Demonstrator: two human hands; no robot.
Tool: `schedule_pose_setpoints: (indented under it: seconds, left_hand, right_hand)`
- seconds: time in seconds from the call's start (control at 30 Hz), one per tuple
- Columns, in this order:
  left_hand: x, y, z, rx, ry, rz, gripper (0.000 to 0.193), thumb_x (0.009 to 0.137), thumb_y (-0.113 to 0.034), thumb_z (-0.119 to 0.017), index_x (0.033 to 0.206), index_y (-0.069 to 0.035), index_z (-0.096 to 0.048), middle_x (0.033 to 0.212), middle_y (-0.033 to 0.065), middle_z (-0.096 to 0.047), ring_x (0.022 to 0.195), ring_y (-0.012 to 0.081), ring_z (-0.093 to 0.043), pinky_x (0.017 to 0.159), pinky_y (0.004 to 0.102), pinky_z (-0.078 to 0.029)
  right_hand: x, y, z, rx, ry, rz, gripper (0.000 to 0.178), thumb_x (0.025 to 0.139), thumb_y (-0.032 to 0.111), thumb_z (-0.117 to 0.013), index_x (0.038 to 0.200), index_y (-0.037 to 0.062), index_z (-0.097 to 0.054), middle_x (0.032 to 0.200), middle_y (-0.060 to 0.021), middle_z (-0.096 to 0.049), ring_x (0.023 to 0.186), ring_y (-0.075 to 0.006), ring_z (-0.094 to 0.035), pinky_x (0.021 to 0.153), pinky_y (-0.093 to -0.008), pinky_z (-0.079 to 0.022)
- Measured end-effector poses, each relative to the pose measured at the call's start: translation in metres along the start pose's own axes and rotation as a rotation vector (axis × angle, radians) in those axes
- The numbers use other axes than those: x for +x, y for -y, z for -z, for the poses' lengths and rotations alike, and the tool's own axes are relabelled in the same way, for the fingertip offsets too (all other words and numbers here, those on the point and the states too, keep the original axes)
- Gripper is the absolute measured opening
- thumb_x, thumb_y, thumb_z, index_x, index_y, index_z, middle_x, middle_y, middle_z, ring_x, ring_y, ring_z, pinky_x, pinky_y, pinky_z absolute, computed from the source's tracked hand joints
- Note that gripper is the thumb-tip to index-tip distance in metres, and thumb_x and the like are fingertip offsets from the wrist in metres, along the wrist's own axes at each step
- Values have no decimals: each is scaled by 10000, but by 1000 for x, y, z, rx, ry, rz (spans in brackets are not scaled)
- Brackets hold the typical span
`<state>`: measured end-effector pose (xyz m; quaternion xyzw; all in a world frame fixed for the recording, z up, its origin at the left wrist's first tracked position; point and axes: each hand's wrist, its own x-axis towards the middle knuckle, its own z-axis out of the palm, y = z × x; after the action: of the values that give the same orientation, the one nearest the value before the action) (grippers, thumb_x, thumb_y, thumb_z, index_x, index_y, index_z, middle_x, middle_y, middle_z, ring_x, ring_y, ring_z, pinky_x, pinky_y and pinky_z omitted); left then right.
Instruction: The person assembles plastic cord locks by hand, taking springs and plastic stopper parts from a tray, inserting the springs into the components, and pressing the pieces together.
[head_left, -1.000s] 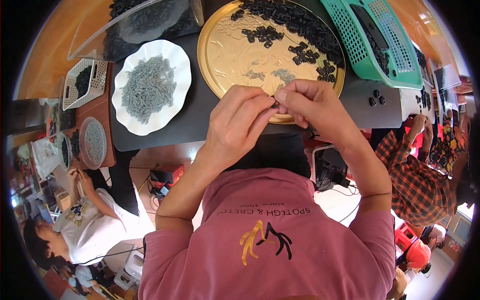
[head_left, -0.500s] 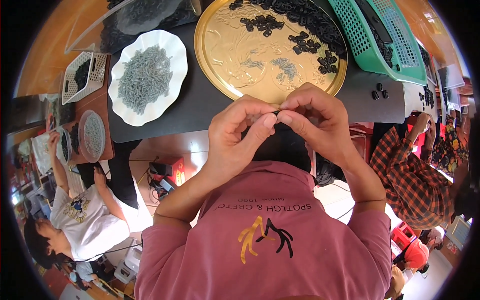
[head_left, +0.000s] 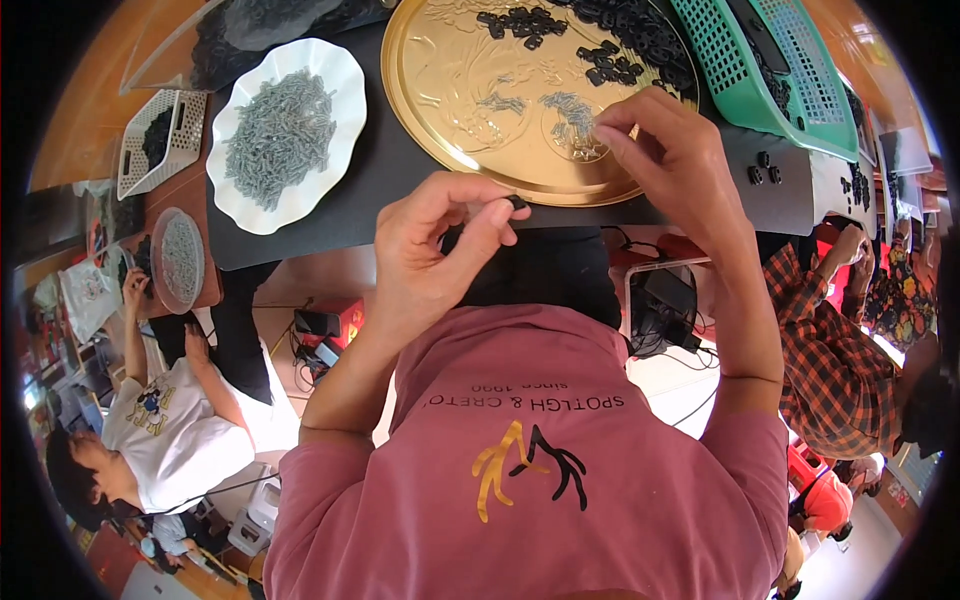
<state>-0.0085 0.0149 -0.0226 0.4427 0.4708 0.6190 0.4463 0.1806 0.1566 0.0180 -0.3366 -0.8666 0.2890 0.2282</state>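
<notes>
My left hand (head_left: 435, 235) is closed in a pinch over the table's near edge, with a small black plastic part (head_left: 516, 202) between thumb and fingers. Over the right side of the round gold tray (head_left: 430, 110) is my right hand (head_left: 672, 150). Its thumb and forefinger come together beside a little heap of thin grey pieces (head_left: 568, 122); whatever lies between the fingertips is too small to make out. A second, smaller group of these grey pieces (head_left: 500, 103) rests to the left on the tray. Black parts (head_left: 640, 45) are piled along the tray's far right side.
A white scalloped dish (head_left: 345, 120) full of grey pieces stands left of the tray. Beyond it is a clear bin (head_left: 200, 50) of black parts. To the right are a green basket (head_left: 820, 140) and loose black parts (head_left: 765, 172). Co-workers sit on both sides.
My hands were together at the black part. The right hand has let go and moved right and away to the tray's grey pieces; the left has shifted slightly left, still holding the part.
</notes>
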Motion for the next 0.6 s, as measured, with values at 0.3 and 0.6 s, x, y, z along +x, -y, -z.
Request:
schedule_pose_setpoints:
  seconds: [0.3, 0.6]
  left_hand:
    - [1, 1, 6, 27, -46, 29, 98, 884, -6, -589, 971, 39, -584, 862, 103, -666, 676, 87, -608, 617, 198, -495]
    - [4, -1, 8, -103, -77, 111, 117, 890, -9, -583, 994, 46, -576, 860, 123, -665, 689, 100, -619, 612, 201, -499]
  right_hand:
    - [6, -10, -10, -268, 108, 262, 83, 823, 96, -622, 889, 46, -631, 813, -85, -559, 679, -287, -586, 605, -354, -472]
    - [10, -10, -13, -271, 145, 247, 80, 833, 107, -598, 866, 38, -618, 810, -88, -559, 707, -298, -588, 616, -366, -465]
